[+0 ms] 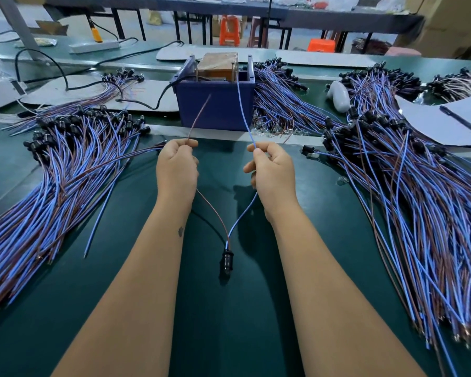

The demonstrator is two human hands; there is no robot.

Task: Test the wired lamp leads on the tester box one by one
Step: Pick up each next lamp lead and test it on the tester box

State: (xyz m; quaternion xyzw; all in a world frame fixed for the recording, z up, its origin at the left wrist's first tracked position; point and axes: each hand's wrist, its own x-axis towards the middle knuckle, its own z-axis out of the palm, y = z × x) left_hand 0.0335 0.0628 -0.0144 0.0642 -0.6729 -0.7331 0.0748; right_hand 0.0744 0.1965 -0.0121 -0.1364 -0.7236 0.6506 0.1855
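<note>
A blue tester box (215, 104) stands at the middle back of the green bench, with a brown block (218, 63) on top. My left hand (177, 167) pinches a brown wire (199, 118) whose free end points up toward the box front. In my right hand (272, 170) a blue wire (242, 110) is pinched, and it rises to the box's top edge. Both wires run down between my forearms to one black lamp socket (227, 261) hanging low over the bench.
Large heaps of blue-and-brown lamp leads lie to the left (65, 170) and to the right (408, 186). A white sheet with a pen (458, 118) sits at the far right. A black power cable (158, 99) enters the box from the left. A power strip (94, 46) lies behind.
</note>
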